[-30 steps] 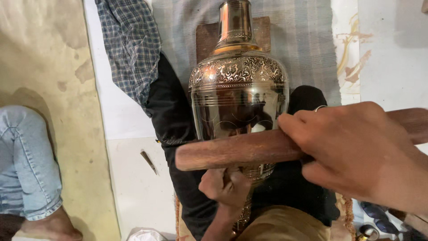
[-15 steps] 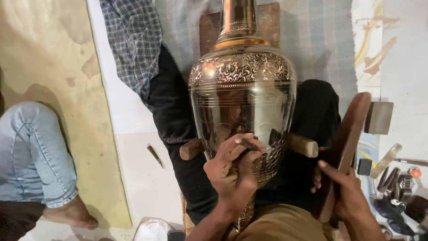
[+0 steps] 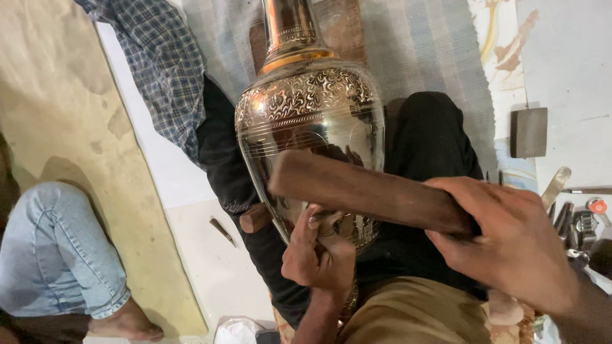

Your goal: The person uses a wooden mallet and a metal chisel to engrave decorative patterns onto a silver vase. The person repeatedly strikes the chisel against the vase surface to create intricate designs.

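A large engraved metal vase [image 3: 312, 108] lies with its neck pointing away from me, its belly on black cloth [image 3: 427, 146] and a wooden bar [image 3: 255, 218]. My left hand [image 3: 319, 255] presses against the vase's lower body, fingers pinched on a thin dark tool that is mostly hidden. My right hand [image 3: 510, 242] grips one end of a thick wooden stick [image 3: 363, 191]. The stick lies across the vase just above my left hand's fingers.
Another person's leg in blue jeans [image 3: 57, 255] with a bare foot rests at the lower left. A checked cloth [image 3: 159, 57] hangs at the upper left. Metal tools [image 3: 574, 220] and a grey block [image 3: 528, 132] lie at the right. A small tool [image 3: 223, 230] lies on the white floor.
My right hand swung the wooden stick from upright at the right down across the vase, over my left hand. The left hand stayed on the vase's lower body.
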